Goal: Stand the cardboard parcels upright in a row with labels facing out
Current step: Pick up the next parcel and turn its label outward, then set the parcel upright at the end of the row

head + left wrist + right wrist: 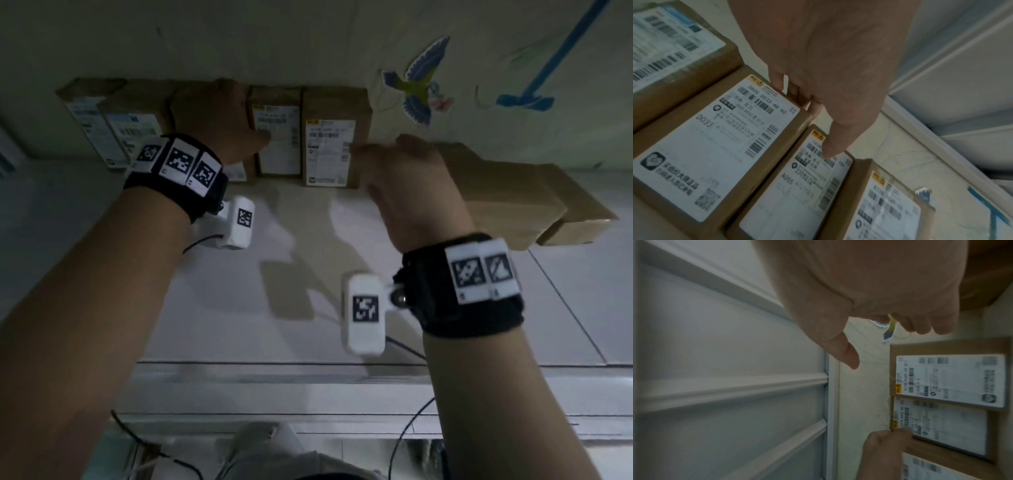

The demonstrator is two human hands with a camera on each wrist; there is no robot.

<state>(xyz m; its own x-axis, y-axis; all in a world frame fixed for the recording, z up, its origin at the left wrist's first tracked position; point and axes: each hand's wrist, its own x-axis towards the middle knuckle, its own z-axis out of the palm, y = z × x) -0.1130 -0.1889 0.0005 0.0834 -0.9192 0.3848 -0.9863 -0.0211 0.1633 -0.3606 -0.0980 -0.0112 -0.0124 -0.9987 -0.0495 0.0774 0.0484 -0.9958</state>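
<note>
Several cardboard parcels stand upright in a row against the wall, white labels facing me. My left hand (219, 116) rests on the third parcel (715, 146), marked D033. Its fingers hook over that parcel's top edge, and its thumb presses the label of the fourth parcel (277, 137), marked A055. The fifth parcel (332, 144) ends the row on the right. My right hand (404, 171) hovers beside this last parcel with loosely curled fingers and holds nothing. Two plain brown parcels (507, 195) lie flat to the right, one partly over the other.
A bird sticker (419, 80) and a blue sticker (534, 89) are on the wall above the lying parcels. A white panelled door (725, 369) shows in the right wrist view. Pale tiled floor (274, 274) lies in front, with black cables (407, 431) near me.
</note>
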